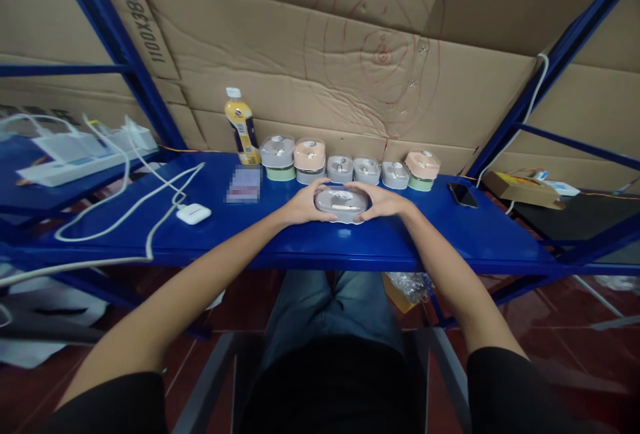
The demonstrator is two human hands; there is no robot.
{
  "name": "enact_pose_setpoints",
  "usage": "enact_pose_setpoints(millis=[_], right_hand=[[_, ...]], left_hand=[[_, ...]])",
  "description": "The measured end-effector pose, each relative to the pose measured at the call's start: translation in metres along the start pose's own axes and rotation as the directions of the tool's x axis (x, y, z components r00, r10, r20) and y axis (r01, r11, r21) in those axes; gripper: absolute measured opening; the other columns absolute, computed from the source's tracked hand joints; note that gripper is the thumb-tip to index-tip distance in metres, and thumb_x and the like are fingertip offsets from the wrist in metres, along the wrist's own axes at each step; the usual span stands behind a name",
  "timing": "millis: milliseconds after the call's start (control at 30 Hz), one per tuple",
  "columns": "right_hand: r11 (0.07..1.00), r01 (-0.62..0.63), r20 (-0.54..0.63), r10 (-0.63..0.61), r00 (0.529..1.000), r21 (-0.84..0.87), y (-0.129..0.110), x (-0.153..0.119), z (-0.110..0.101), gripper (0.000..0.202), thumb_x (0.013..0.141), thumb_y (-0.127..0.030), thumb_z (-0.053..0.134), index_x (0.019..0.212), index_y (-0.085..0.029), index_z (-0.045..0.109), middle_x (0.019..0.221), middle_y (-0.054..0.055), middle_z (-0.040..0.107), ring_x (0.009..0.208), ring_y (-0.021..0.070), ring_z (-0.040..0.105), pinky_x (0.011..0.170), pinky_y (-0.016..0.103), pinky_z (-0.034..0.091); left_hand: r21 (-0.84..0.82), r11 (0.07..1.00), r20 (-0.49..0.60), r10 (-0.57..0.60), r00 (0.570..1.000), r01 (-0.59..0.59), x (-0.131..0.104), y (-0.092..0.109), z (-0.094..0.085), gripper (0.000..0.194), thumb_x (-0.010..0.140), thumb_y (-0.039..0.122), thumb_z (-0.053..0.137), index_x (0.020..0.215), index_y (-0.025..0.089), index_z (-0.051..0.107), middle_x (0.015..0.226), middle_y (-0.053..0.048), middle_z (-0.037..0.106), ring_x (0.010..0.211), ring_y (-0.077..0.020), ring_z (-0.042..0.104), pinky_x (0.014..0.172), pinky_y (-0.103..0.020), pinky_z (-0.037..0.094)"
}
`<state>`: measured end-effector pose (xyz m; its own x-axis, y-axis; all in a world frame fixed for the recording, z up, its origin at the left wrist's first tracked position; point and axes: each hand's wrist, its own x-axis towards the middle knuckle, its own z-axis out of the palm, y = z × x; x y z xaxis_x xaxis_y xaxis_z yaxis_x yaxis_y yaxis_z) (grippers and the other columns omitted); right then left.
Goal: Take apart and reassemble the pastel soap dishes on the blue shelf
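Note:
An oval grey container [341,203] with a clear lid rests on the blue table, near its front edge. My left hand [306,203] is wrapped round its left end, and my right hand [379,202] clasps its right end. Just behind stands a row of lidded containers: a grey one on green [279,157], a pink one on grey [310,161], several small grey ones [366,171], and a pink one on green [423,169] at the right.
A yellow bottle [242,129] stands left of the row. On the blue table [280,244] are a white case [194,213], a white cable and, at the right, a dark phone [463,195]. Cardboard [260,34] rises behind. A power strip [75,159] sits far left.

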<state>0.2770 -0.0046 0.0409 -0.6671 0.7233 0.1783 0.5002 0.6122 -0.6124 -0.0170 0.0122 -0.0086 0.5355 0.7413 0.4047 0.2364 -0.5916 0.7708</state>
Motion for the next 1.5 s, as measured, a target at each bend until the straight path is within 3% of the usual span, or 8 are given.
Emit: enact_pose_setpoints(millis=[267, 367, 533, 667, 967, 1133, 1300, 1500], right_hand=[[0.966, 0.044, -0.224, -0.103, 0.969, -0.255, -0.021, 0.013, 0.031, 0.095, 0.078, -0.072, 0.09, 0.155, -0.023, 0.064, 0.153, 0.018, 0.069, 0.143, 0.042, 0.064, 0.122, 0.065, 0.05], [0.983, 0.01, -0.295, -0.065, 0.953, -0.184, -0.015, 0.007, 0.016, 0.085, 0.084, -0.07, 0.083, 0.152, -0.022, 0.064, 0.147, 0.017, 0.072, 0.133, 0.0387, 0.07, 0.118, 0.06, 0.054], [0.985, -0.15, -0.435, 0.096, 0.895, -0.091, 0.01, -0.011, -0.019, 0.079, 0.087, -0.066, 0.076, 0.15, -0.019, 0.063, 0.143, 0.018, 0.073, 0.129, 0.0392, 0.071, 0.114, 0.061, 0.056], [0.969, -0.226, -0.429, 0.165, 0.888, -0.096, 0.019, -0.018, -0.026, 0.081, 0.084, -0.065, 0.076, 0.149, -0.018, 0.064, 0.139, 0.018, 0.075, 0.123, 0.0399, 0.072, 0.113, 0.064, 0.057], [0.968, -0.244, -0.451, 0.191, 0.872, -0.062, 0.026, -0.019, -0.035, 0.076, 0.079, -0.065, 0.083, 0.14, -0.023, 0.07, 0.134, 0.016, 0.076, 0.125, 0.0419, 0.071, 0.114, 0.067, 0.055], [0.953, -0.291, -0.414, 0.231, 0.88, -0.085, 0.027, -0.022, -0.038, 0.079, 0.076, -0.066, 0.087, 0.139, -0.021, 0.073, 0.13, 0.017, 0.077, 0.122, 0.0423, 0.072, 0.112, 0.069, 0.056], [0.989, -0.1, -0.446, 0.041, 0.894, -0.108, 0.013, -0.016, -0.028, 0.086, 0.079, -0.068, 0.085, 0.149, -0.021, 0.069, 0.146, 0.017, 0.073, 0.133, 0.0394, 0.069, 0.119, 0.063, 0.052], [0.973, 0.086, -0.268, -0.144, 0.953, -0.215, -0.012, 0.004, 0.0, 0.084, 0.076, -0.064, 0.092, 0.149, -0.027, 0.073, 0.142, 0.013, 0.074, 0.134, 0.038, 0.068, 0.122, 0.06, 0.05]], left_hand=[[0.206, 0.976, -0.021, 0.071, 0.997, -0.065, 0.001, 0.004, 0.003, 0.119, 0.064, 0.056, 0.1, 0.162, 0.018, 0.045, 0.147, -0.022, 0.069, 0.138, -0.0454, 0.067, 0.119, -0.064, 0.052], [0.237, 0.968, -0.016, 0.088, 0.996, -0.082, -0.001, 0.008, 0.003, 0.118, 0.07, 0.063, 0.097, 0.165, 0.018, 0.045, 0.15, -0.022, 0.066, 0.141, -0.0449, 0.065, 0.121, -0.064, 0.05], [0.331, 0.926, 0.134, 0.145, 0.98, -0.182, -0.006, 0.019, 0.003, 0.063, 0.094, 0.066, 0.076, 0.141, 0.023, 0.077, 0.149, -0.017, 0.061, 0.146, -0.0402, 0.059, 0.128, -0.059, 0.045], [0.352, 0.915, 0.145, 0.155, 0.977, -0.197, -0.006, 0.022, 0.004, 0.053, 0.102, 0.064, 0.067, 0.133, 0.025, 0.084, 0.151, -0.016, 0.057, 0.152, -0.0404, 0.053, 0.131, -0.06, 0.042], [0.348, 0.938, -0.146, 0.065, 0.987, -0.01, 0.0, -0.005, -0.027, 0.058, 0.094, 0.075, 0.067, 0.109, 0.022, 0.085, 0.132, -0.014, 0.064, 0.135, -0.0407, 0.061, 0.124, -0.061, 0.049], [0.335, 0.942, -0.172, 0.022, 0.985, 0.037, 0.0, -0.011, -0.033, 0.057, 0.092, 0.075, 0.068, 0.105, 0.021, 0.082, 0.124, -0.013, 0.065, 0.128, -0.0381, 0.064, 0.124, -0.06, 0.048], [0.339, 0.936, -0.07, 0.127, 0.989, -0.096, -0.002, 0.008, -0.015, 0.068, 0.094, 0.07, 0.071, 0.139, 0.019, 0.07, 0.145, -0.017, 0.065, 0.139, -0.04, 0.062, 0.125, -0.059, 0.047], [0.281, 0.954, -0.004, 0.106, 0.994, -0.101, -0.002, 0.019, 0.005, 0.103, 0.084, 0.067, 0.086, 0.164, 0.018, 0.041, 0.167, -0.024, 0.053, 0.152, -0.0456, 0.055, 0.127, -0.06, 0.045]])
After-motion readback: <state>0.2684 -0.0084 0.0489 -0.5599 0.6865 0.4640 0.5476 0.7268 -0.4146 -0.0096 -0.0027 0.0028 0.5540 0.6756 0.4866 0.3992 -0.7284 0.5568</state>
